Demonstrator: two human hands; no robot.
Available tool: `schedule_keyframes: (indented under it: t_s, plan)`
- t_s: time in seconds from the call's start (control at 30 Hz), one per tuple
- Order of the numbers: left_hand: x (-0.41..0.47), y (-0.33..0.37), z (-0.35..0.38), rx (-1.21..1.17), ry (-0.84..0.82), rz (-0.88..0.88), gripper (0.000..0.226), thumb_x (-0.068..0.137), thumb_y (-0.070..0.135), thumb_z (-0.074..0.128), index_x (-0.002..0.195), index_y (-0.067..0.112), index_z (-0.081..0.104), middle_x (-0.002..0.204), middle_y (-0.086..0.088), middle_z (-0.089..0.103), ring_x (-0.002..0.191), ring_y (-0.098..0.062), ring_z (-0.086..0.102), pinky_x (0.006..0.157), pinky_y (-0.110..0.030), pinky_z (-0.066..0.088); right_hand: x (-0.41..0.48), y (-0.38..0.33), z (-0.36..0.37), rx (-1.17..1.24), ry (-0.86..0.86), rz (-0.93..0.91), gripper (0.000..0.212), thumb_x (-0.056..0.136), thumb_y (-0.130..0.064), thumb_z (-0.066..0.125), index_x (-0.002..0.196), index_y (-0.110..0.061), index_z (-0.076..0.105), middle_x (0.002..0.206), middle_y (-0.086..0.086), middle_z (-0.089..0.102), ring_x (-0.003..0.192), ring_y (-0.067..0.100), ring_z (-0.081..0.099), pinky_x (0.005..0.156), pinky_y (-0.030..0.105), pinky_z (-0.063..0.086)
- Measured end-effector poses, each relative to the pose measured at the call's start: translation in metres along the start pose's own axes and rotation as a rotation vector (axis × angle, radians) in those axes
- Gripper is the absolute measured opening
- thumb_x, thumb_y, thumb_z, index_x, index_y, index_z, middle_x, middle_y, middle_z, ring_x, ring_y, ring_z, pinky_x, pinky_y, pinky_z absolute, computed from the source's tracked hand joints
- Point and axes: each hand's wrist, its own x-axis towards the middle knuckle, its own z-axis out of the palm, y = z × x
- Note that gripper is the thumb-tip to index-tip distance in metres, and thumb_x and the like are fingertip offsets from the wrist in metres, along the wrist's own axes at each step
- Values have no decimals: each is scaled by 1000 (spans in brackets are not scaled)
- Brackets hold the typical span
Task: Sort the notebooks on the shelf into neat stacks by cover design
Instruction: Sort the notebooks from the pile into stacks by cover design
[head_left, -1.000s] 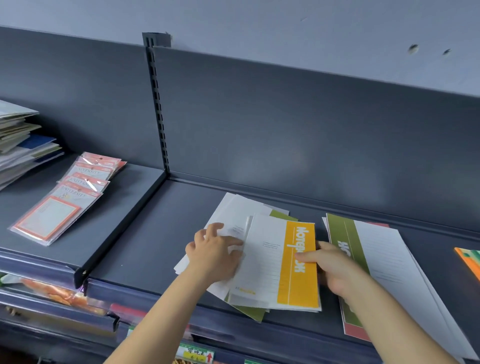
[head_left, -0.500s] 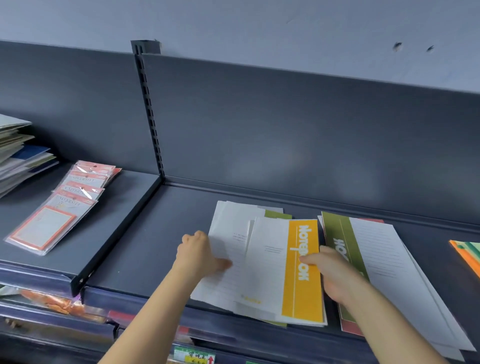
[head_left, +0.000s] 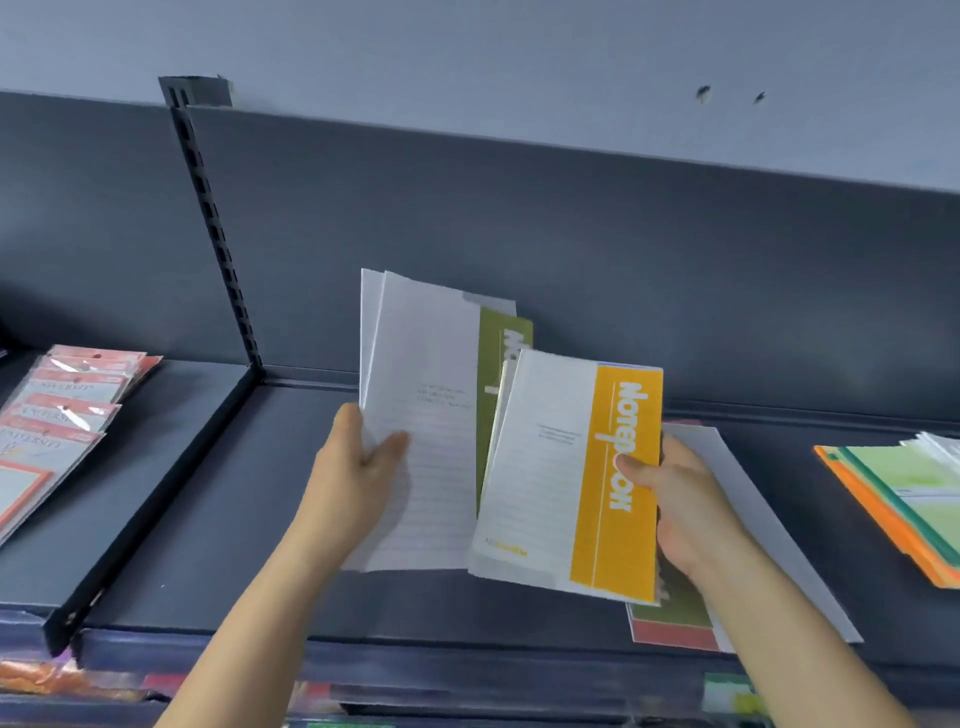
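Observation:
My left hand (head_left: 358, 467) grips a few notebooks with a green spine band (head_left: 441, 415) by their left edge, lifted above the dark shelf (head_left: 218, 519). In my right hand (head_left: 675, 499) is a white notebook with a yellow band (head_left: 566, 478), thumb on the band, overlapping the green ones in front. Both bundles are tilted up off the shelf. Under my right hand, a stack of green and red banded notebooks (head_left: 727, 519) lies flat on the shelf, partly hidden.
Packets with red borders (head_left: 67, 405) lie fanned on the neighbouring shelf at left, past a raised divider edge (head_left: 156, 499). Orange and green notebooks (head_left: 904, 504) sit at the far right. The grey back panel (head_left: 571, 234) rises behind.
Both hands have lifted the middle pile off the shelf and split it: the green-banded notebooks went up in the left hand, the yellow one in the right.

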Motion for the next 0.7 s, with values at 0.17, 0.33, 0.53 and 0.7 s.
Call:
schedule_keyframes:
  t_s: [0.17, 0.33, 0.53, 0.7]
  plan:
    - [-15, 36, 56, -203, -113, -55, 18, 95, 30, 51, 111, 23, 49, 103, 7, 63, 91, -10, 61, 65, -27, 47, -7, -32, -77, 177, 214, -118, 23, 93, -1, 52, 112, -9, 61, 104, 10, 68, 87, 24, 65, 67, 36, 49]
    - [-36, 48, 150, -92, -321, -70, 34, 96, 20, 48, 129, 23, 38, 111, 8, 59, 93, -11, 59, 66, -27, 50, -15, -37, -155, 161, 349, -175, 26, 94, -2, 54, 118, -7, 59, 109, 11, 67, 90, 26, 65, 65, 36, 50]
    - [-68, 63, 225, 1055, -240, 285, 64, 91, 25, 49, 148, 22, 20, 159, -5, -4, 139, -28, 18, 103, -35, 35, -4, -28, -239, 134, 321, -136, 26, 94, -4, 54, 117, -15, 59, 107, 7, 68, 92, 25, 65, 69, 39, 52]
    - [-93, 110, 288, 633, -263, 206, 42, 101, 32, 41, 138, 14, 46, 147, -8, 43, 133, -29, 40, 106, -40, 37, 4, -23, -308, 2, 169, -58, 20, 94, -9, 56, 110, -21, 61, 107, 5, 70, 96, 25, 67, 86, 50, 53]
